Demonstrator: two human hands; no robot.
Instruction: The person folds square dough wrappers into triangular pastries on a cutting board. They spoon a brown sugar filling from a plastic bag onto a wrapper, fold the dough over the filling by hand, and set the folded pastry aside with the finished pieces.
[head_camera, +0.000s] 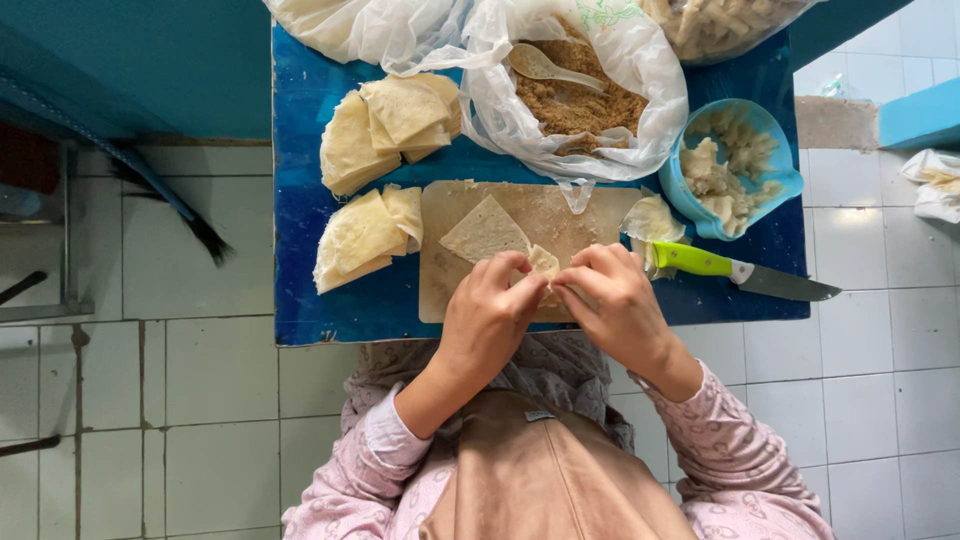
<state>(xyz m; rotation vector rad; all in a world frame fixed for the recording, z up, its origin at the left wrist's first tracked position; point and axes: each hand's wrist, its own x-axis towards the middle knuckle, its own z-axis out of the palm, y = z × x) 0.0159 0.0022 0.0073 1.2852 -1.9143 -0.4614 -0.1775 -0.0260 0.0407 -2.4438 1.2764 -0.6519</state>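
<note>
Your blue table (300, 300) runs out of view at the top, cutting off the bags. On it, the cutting board (560, 215) is partly covered by your left hand (487, 322) and right hand (617, 305), fingers pinched narrow on a mostly hidden folded wrapper (544, 263) at the board's near edge.

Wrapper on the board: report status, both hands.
Left hand and right hand pinch one folded wrapper. Flat wrapper lies on board. Knife right, apart.
</note>
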